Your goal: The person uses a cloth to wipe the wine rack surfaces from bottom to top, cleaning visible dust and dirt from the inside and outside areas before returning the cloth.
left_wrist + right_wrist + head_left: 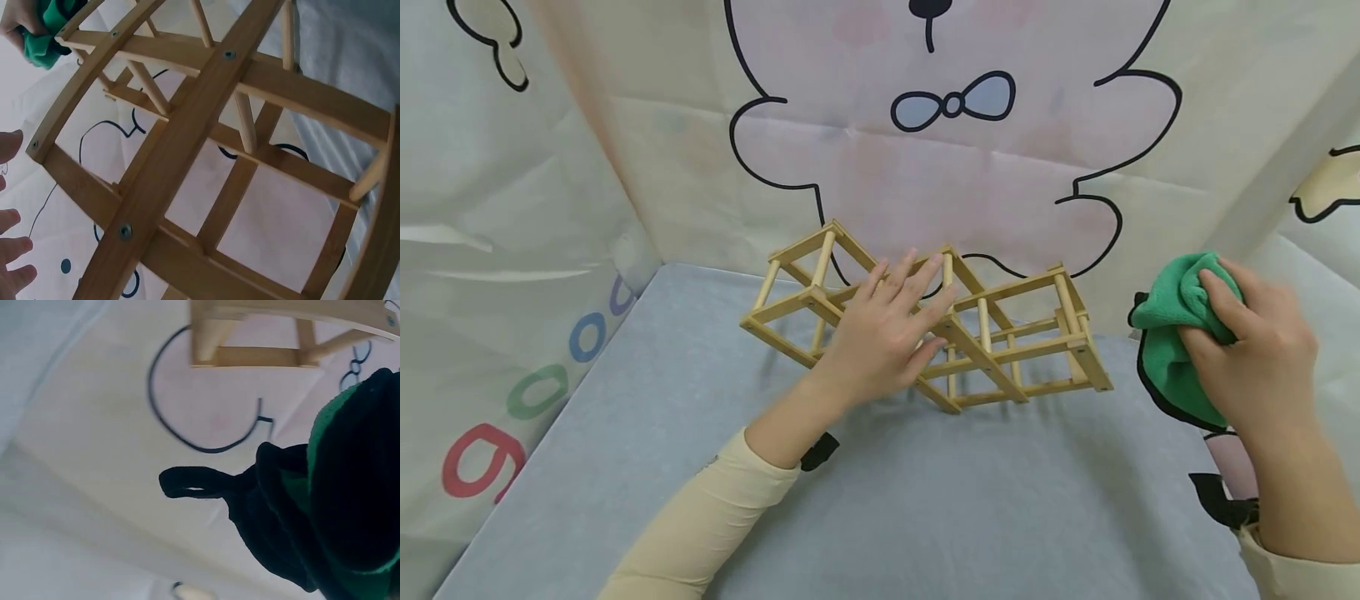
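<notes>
In the head view, the rack (981, 354) was on the table (970, 517), its long axis running from left to right across the person's front and sloping slightly nearer toward the right end. The left hand (880, 342) was the nearer one: it lay over the rack's middle, fingers straight and spread, grasping nothing. Whether the palm bore on the wood could not be told. The right hand (1262, 350) was off to the right, thumb and fingers curled round a bunched cloth (1172, 300). From those fingers the rack lay leftward, its right end closest, with a gap between that end and the cloth.

In the left wrist view, slats and dowels filled most of the picture. The left hand's fingertips showed at the left edge, parted and ungripping, beside a slat; the cloth showed past the rack's far end.

In the right wrist view, the cloth's dark trim and loop (197, 482) hung apart from the rack's end, which showed above. The right fingers were hidden there.
</notes>
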The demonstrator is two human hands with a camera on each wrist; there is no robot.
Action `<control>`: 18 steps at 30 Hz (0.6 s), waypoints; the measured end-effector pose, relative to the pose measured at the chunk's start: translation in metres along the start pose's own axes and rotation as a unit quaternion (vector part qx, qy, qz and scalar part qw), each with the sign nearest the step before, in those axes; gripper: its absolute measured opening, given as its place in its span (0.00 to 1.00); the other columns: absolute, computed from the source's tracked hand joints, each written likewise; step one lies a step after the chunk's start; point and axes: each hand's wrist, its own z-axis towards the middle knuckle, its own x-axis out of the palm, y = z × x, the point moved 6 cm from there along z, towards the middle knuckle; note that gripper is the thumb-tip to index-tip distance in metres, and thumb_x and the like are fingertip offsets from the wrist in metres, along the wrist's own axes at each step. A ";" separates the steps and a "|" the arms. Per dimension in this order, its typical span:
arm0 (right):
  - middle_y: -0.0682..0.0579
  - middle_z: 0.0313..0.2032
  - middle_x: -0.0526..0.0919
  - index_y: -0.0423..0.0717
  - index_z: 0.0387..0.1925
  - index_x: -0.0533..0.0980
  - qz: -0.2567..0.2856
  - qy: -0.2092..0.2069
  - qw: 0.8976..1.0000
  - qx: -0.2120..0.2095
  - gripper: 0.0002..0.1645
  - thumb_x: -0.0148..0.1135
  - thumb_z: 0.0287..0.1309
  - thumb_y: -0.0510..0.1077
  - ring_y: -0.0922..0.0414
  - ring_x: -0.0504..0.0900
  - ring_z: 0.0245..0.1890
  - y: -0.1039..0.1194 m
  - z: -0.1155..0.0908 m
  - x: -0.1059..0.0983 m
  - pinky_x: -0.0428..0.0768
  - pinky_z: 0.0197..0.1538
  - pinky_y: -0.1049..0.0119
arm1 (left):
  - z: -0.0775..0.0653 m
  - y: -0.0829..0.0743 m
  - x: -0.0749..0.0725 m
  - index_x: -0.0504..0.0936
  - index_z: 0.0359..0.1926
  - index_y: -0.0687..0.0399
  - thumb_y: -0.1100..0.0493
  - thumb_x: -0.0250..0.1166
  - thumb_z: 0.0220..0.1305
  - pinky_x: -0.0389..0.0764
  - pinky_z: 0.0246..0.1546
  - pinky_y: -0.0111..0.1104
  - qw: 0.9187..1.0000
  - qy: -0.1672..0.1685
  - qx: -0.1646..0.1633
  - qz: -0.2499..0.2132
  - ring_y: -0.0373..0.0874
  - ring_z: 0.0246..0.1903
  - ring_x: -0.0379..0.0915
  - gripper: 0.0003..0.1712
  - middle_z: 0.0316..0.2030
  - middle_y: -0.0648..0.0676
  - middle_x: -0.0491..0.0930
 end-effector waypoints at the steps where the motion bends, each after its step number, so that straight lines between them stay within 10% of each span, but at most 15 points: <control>1: 0.32 0.58 0.82 0.27 0.53 0.83 -0.003 0.005 1.000 0.005 0.20 0.63 0.57 0.27 0.21 0.74 0.50 -0.004 -0.005 0.000 0.75 0.58 0.29 | 0.001 -0.002 0.002 0.77 0.71 0.54 0.50 0.73 0.66 0.64 0.74 0.57 1.000 0.006 0.001 -0.002 0.65 0.73 0.63 0.35 0.72 0.65 0.70; 18: 0.31 0.64 0.78 0.28 0.59 0.80 0.001 0.069 0.996 0.063 0.31 0.67 0.50 0.21 0.20 0.72 0.57 -0.048 -0.063 0.005 0.70 0.60 0.23 | 0.016 -0.022 0.028 0.79 0.68 0.51 0.65 0.69 0.62 0.70 0.71 0.56 0.999 0.051 0.006 -0.011 0.63 0.73 0.65 0.32 0.73 0.62 0.71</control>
